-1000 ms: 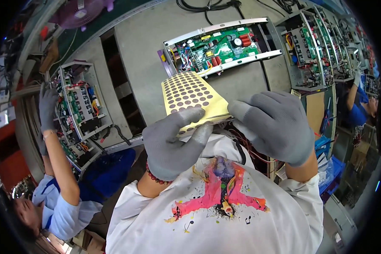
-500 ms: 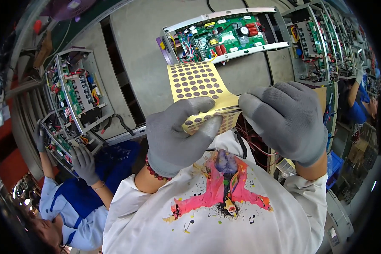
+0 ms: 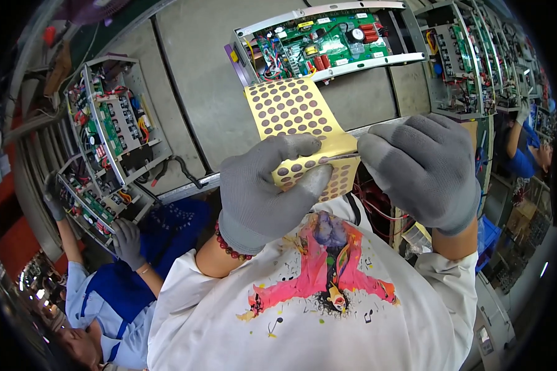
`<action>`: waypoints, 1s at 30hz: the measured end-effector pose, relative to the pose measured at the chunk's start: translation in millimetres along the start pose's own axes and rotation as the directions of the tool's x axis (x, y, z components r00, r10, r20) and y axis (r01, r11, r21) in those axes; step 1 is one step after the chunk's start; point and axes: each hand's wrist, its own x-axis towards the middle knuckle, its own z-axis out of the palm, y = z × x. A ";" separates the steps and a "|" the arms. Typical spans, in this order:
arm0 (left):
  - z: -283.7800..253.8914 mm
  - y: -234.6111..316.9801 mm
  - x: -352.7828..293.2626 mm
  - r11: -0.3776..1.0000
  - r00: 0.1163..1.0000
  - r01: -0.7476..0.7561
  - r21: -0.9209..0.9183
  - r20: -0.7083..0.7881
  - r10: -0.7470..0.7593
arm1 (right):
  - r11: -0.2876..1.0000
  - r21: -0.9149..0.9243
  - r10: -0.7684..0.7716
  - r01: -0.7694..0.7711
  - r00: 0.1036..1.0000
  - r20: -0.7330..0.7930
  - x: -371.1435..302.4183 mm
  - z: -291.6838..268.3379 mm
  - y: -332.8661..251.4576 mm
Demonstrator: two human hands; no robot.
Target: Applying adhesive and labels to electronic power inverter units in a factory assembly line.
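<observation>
A yellow backing sheet [image 3: 284,111] with rows of round dark grey stickers is folded over in front of me. My left hand [image 3: 266,179], in a grey glove, grips it at the fold between thumb and fingers. The upper part reaches up to the metal chassis [image 3: 331,46] with a green circuit board; the lower part hangs under the fold. At the fold's right end my right hand [image 3: 421,170], also gloved, is closed in a pinch. A thin dark line runs along the fold toward its fingertips, and what they hold is hidden.
More open chassis with circuit boards stand at left [image 3: 114,127] and right [image 3: 455,62] on the grey worktop [image 3: 198,68]. A co-worker's gloved hand [image 3: 128,243] touches a chassis at lower left. Red wires [image 3: 377,207] and a blue bin [image 3: 489,238] lie right of my body.
The fold of the sheet and my left hand have shifted slightly right. The chassis ahead sits a little higher in view. My right hand stays pinched at the fold's end.
</observation>
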 end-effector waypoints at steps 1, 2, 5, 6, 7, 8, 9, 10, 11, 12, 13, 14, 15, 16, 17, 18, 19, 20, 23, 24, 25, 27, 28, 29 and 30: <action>-1.4 0.3 -1.0 1.000 1.000 -0.005 0.012 0.001 0.005 | 1.000 0.005 -0.002 0.002 1.000 0.006 0.2 -0.6 -1.8; -2.6 1.0 -1.8 1.000 1.000 -0.004 0.011 0.002 0.004 | 1.000 0.005 -0.002 0.002 1.000 0.008 -0.1 -0.1 -3.3; -6.5 1.5 -3.9 1.000 1.000 0.005 -0.010 -0.015 -0.006 | 1.000 0.009 0.014 -0.014 1.000 -0.001 -0.3 4.8 -7.5; -7.0 0.0 -5.7 1.000 1.000 -0.005 -0.016 -0.016 0.005 | 0.999 0.007 0.044 -0.044 0.998 -0.039 0.3 7.6 -9.3; -6.9 -0.9 -7.1 1.000 1.000 -0.016 -0.023 -0.018 0.015 | 0.997 0.007 0.073 -0.073 0.994 -0.076 1.0 9.1 -10.6; -6.4 -1.0 -7.5 1.000 1.000 -0.015 -0.023 -0.018 0.014 | 0.997 0.007 0.073 -0.073 0.994 -0.075 1.9 8.7 -12.2; -5.6 -1.0 -7.6 0.999 0.999 -0.021 -0.028 -0.030 0.020 | 0.996 0.010 0.089 -0.088 0.995 -0.039 2.5 7.7 -14.2; -4.6 -0.9 -7.9 0.999 0.999 -0.027 -0.035 -0.043 0.026 | 0.995 0.012 0.103 -0.103 0.995 -0.001 2.4 6.7 -15.1; -4.6 -0.8 -7.4 0.999 0.999 -0.026 -0.035 -0.043 0.024 | 0.995 0.013 0.103 -0.103 0.995 0.000 1.4 6.2 -14.1; -5.0 -0.5 -6.5 0.999 0.999 -0.028 -0.028 -0.026 0.027 | 0.998 -0.003 0.061 -0.061 0.998 -0.005 -0.1 5.5 -12.2; -5.5 -0.2 -5.4 0.999 1.000 -0.030 -0.020 -0.006 0.030 | 1.000 -0.019 0.021 -0.021 1.000 -0.010 -1.0 5.6 -10.9; -5.5 1.1 -4.7 0.999 1.000 -0.029 -0.019 -0.006 0.029 | 1.000 -0.018 0.022 -0.022 1.000 -0.011 -0.2 3.5 -13.1; -5.5 2.8 -4.1 0.997 1.000 0.030 -0.076 0.006 -0.030 | 0.998 0.012 0.065 -0.066 0.997 0.042 1.4 -0.6 -17.3; -5.0 4.2 -3.5 0.987 0.996 0.088 -0.133 0.022 -0.086 | 0.993 0.036 0.108 -0.112 0.990 0.096 2.0 -3.7 -19.5; -4.2 3.9 -3.6 0.987 0.996 0.086 -0.134 0.023 -0.084 | 0.993 0.034 0.110 -0.113 0.989 0.095 0.9 -2.9 -18.8; -3.2 2.8 -4.0 0.985 0.996 0.083 -0.153 0.024 -0.080 | 0.993 0.025 0.110 -0.111 0.993 0.049 -1.1 -0.4 -17.7; -2.8 1.7 -4.8 0.982 0.997 0.079 -0.170 0.023 -0.077 | 0.994 0.017 0.108 -0.108 0.994 0.001 -2.4 2.7 -17.1; -2.3 1.0 -5.4 0.983 0.997 0.077 -0.169 0.022 -0.075 | 0.994 0.015 0.108 -0.107 0.994 0.000 -3.3 5.3 -16.8; -1.3 0.9 -5.9 0.994 0.999 0.042 -0.100 0.009 -0.041 | 0.992 -0.037 0.124 -0.125 0.992 -0.023 -5.2 8.1 -16.8; -1.5 1.2 -5.6 0.997 1.000 0.002 -0.076 0.010 -0.002 | 0.991 -0.019 0.134 -0.134 0.991 -0.002 -6.0 7.3 -18.0; -1.5 0.6 -5.8 0.998 0.999 -0.037 -0.053 0.012 0.038 | 0.990 -0.003 0.144 -0.144 0.989 0.021 -6.9 7.4 -18.9; -0.4 -2.5 -5.6 0.997 0.998 -0.057 -0.047 0.015 0.058 | 0.988 0.005 0.152 -0.152 0.988 0.008 -7.7 9.1 -18.7; 0.3 -3.6 -5.3 0.996 0.997 -0.077 -0.039 0.014 0.078 | 0.988 0.014 0.156 -0.156 0.988 -0.005 -7.9 9.4 -18.0; 1.2 -4.1 -5.2 0.996 0.997 -0.078 -0.039 0.015 0.078 | 0.988 0.014 0.157 -0.157 0.988 -0.005 -8.3 8.5 -17.4; 2.3 -4.3 -5.2 0.996 0.998 -0.061 -0.060 0.015 0.062 | 0.988 0.010 0.155 -0.155 0.988 0.008 -8.7 7.1 -16.5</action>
